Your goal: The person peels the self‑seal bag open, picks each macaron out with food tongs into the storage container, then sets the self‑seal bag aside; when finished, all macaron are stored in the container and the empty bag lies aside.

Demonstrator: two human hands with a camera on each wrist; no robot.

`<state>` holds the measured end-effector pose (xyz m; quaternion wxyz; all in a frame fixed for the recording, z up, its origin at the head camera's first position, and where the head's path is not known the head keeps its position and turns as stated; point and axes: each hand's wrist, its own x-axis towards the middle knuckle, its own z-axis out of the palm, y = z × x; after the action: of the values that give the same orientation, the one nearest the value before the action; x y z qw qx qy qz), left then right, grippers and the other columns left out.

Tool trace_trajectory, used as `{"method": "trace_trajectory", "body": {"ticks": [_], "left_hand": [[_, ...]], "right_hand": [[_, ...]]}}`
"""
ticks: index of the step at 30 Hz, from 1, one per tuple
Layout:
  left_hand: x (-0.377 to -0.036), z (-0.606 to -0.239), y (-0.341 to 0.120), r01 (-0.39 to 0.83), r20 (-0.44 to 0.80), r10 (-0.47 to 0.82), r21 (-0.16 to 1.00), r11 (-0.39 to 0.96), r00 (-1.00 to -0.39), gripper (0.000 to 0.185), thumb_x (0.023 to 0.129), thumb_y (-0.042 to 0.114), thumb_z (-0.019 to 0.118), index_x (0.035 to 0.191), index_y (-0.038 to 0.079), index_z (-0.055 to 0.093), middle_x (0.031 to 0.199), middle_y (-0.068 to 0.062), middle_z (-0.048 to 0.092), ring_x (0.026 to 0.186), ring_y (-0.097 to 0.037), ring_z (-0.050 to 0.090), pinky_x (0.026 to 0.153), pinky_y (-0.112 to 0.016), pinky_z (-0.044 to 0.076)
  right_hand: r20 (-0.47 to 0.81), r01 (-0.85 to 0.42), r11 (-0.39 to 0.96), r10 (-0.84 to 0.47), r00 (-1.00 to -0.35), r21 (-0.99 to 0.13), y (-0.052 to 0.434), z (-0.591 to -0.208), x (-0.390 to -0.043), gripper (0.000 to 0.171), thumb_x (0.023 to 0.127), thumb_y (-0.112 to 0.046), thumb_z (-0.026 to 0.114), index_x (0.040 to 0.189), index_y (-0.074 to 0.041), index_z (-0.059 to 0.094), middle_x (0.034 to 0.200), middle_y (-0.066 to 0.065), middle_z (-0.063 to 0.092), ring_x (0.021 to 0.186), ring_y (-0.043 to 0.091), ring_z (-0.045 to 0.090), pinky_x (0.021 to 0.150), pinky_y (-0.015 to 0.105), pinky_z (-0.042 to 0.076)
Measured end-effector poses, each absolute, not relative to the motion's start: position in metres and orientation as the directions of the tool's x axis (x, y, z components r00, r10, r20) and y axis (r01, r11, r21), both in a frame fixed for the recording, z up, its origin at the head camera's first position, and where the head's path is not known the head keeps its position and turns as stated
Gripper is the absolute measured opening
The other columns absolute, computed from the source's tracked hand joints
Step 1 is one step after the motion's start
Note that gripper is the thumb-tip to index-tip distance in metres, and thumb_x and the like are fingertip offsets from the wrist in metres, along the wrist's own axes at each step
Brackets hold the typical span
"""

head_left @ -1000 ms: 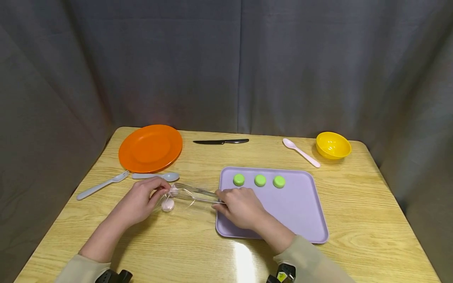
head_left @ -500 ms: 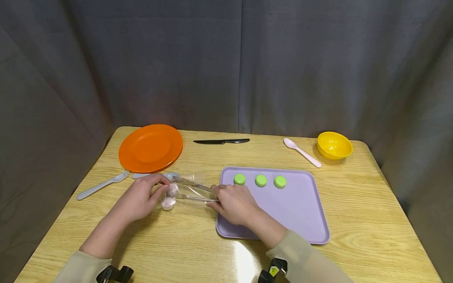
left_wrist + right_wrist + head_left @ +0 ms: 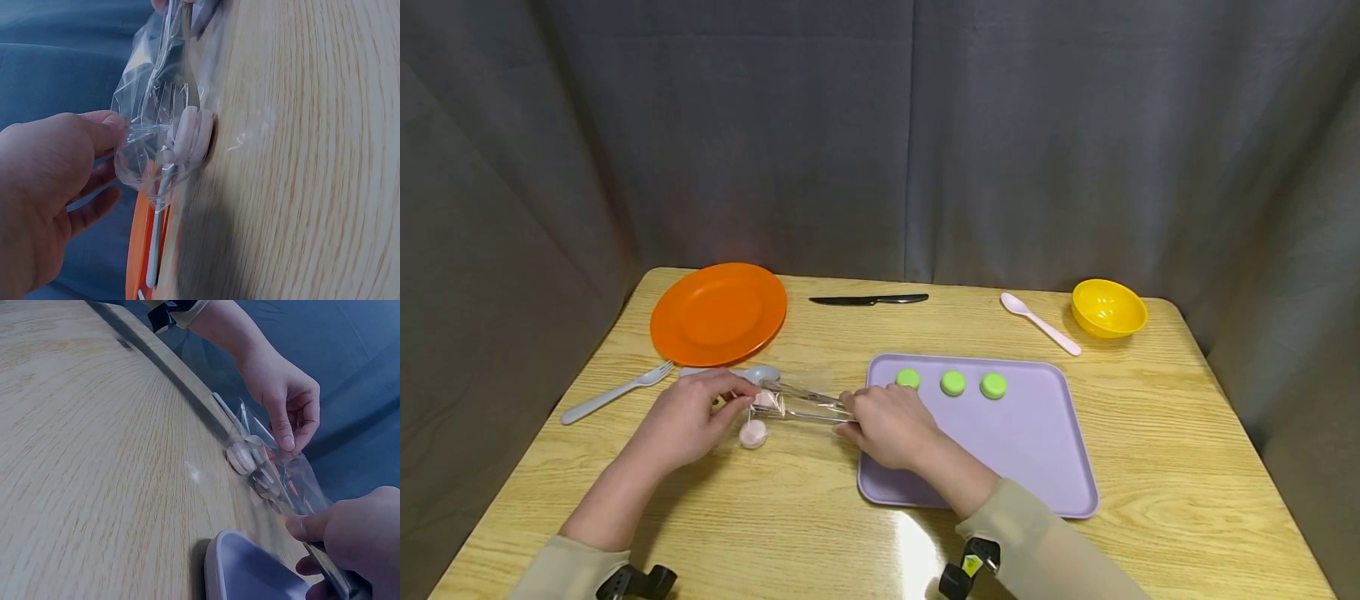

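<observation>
My left hand (image 3: 741, 402) pinches the edge of a clear plastic bag (image 3: 153, 119) lying on the wooden table (image 3: 790, 517). My right hand (image 3: 847, 414) grips clear tongs (image 3: 805, 404), with its heel over the left rim of the lilac tray (image 3: 1037, 454). The tong tips reach into the bag mouth around a pink macaron (image 3: 765, 399). A second pink macaron (image 3: 752, 433) lies on the table just below my left thumb. In the left wrist view a pink macaron (image 3: 190, 134) stands on edge against the bag. Three green macarons (image 3: 952, 382) sit in a row along the tray's far side.
An orange plate (image 3: 718, 312) sits at the back left, with a grey fork (image 3: 617, 391) and grey spoon (image 3: 752, 373) in front of it. A black knife (image 3: 868, 299) lies at the back centre. A pink spoon (image 3: 1040, 323) and yellow bowl (image 3: 1108, 307) are at the back right.
My right hand has slid left with the tongs, pushing their tips further into the bag. My left hand has kept its pinch and shifted slightly left.
</observation>
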<state>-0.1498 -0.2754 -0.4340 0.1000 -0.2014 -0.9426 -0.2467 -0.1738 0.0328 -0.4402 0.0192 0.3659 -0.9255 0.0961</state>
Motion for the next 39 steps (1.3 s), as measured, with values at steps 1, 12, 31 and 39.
{"method": "trace_trajectory", "body": {"ticks": [1,12,31,39], "left_hand": [[-0.150,-0.433,-0.275,0.427,0.286,0.329,0.426,0.798,-0.900,0.009,0.098,0.014,0.080,0.106,0.017,0.080,0.105,0.008,0.075,0.091,-0.016,0.070,0.079,-0.044,0.059],[-0.148,-0.431,-0.276,0.440,0.272,0.351,0.432,0.788,-0.896,0.012,0.098,0.007,0.078,0.107,0.014,0.079,0.102,0.007,0.074,0.087,-0.011,0.067,0.077,-0.038,0.059],[-0.145,-0.434,-0.278,0.451,0.278,0.361,0.416,0.790,-0.890,0.014,0.093,0.001,0.080,0.099,0.013,0.076,0.096,0.009,0.071,0.087,-0.011,0.066,0.078,-0.040,0.060],[-0.144,-0.434,-0.277,0.463,0.290,0.369,0.404,0.789,-0.883,0.014,0.093,0.001,0.081,0.098,0.013,0.076,0.095,0.009,0.070,0.085,-0.010,0.065,0.076,-0.039,0.059]], "right_hand": [[0.109,-0.683,0.711,-0.675,-0.730,-0.167,0.034,-0.440,-0.174,0.029,0.103,-0.045,0.070,0.097,-0.017,0.070,0.082,-0.005,0.069,0.058,0.014,0.052,0.053,0.037,0.046],[0.150,-0.693,0.688,-0.677,-0.720,-0.216,0.061,-0.437,-0.170,0.024,0.103,-0.043,0.071,0.094,-0.021,0.067,0.072,-0.011,0.057,0.059,0.010,0.050,0.048,0.033,0.040],[0.217,-0.674,0.708,-0.639,-0.738,-0.210,0.140,-0.420,-0.143,0.025,0.098,-0.040,0.077,0.105,-0.017,0.070,0.085,-0.009,0.067,0.055,0.008,0.044,0.046,0.030,0.037],[0.246,-0.631,0.741,-0.583,-0.774,-0.228,0.180,-0.416,-0.132,0.025,0.098,-0.039,0.078,0.091,-0.025,0.059,0.070,-0.020,0.047,0.055,0.005,0.043,0.047,0.030,0.035]]}}
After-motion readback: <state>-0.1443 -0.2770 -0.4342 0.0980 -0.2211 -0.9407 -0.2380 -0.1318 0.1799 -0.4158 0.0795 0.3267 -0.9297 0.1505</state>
